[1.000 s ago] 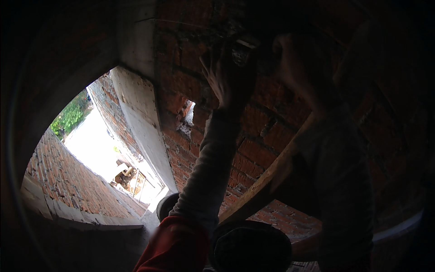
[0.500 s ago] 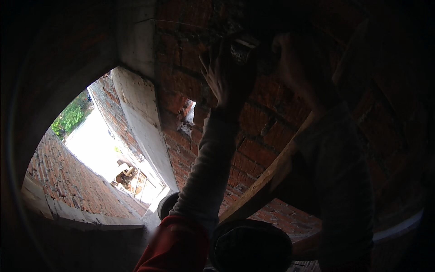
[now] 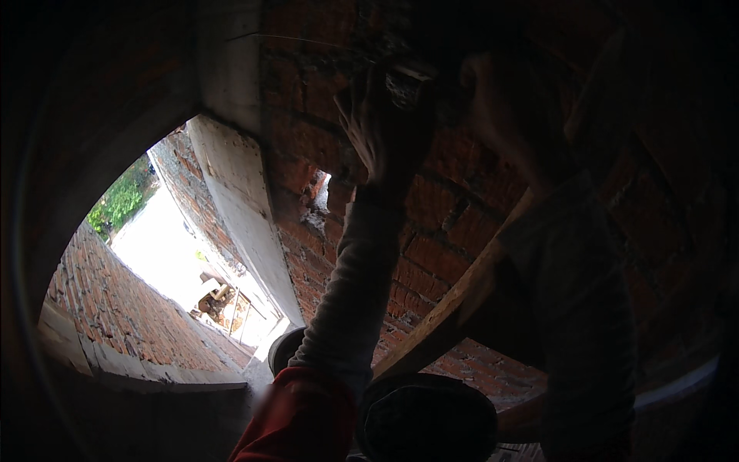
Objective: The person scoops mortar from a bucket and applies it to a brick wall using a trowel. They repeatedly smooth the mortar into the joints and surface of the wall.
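Against a dim brick wall, my left hand is raised with its fingers spread toward the left. Close beside it is a small pale, rough patch with a light upper edge; the dark hides what it is. To the right of that patch, my right hand is raised with its fingers curled in. Deep shadow covers whatever those fingers grip. Both forearms wear grey sleeves, and red cloth lies at the left elbow.
A wooden beam slants up behind my right arm. A dark rounded object sits low between my arms, with a rounded rim beside my left sleeve. Leftward, a bright opening shows greenery and outer brickwork. A thin wire juts from the wall.
My left hand has shifted very slightly left, and the pale patch beside it looks a little different. My right hand stays curled in nearly the same place.
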The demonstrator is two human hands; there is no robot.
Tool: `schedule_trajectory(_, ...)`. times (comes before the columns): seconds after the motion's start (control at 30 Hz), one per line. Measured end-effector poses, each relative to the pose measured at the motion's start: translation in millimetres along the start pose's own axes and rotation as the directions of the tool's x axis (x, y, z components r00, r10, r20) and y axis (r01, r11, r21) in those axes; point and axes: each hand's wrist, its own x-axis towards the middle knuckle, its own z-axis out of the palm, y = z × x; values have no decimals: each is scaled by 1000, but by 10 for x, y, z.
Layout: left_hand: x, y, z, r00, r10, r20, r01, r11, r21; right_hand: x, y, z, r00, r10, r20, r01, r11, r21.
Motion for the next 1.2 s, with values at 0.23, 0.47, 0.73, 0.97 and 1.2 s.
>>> schedule_trajectory(0.23, 6, 25, -23, 1000, -23, -16, 24, 999, 25, -5, -10, -12, 1000, 3, -12, -3, 1000, -16)
schedule_trajectory(0.47, -15, 88, -63, 991, -132, -27, 132, 991, 1, -39, -9, -15, 998, -10, -64, 6, 998, -70)
schedule_trajectory(0.73, 24, 48, -33, 994, -106, 19, 107, 992, -73, 0, -7, -21, 1000, 11, -12, -11, 1000, -26)
schedule_trajectory(0.97, 12, 56, -25, 997, -75, -5, 74, 994, -84, 1, -46, -51, 1000, 30, 6, -30, 999, -24)
schedule_trajectory(1.2, 16, 54, -11, 995, -97, -5, 96, 991, -95, -21, -32, -36, 999, -9, -42, 6, 997, -74)
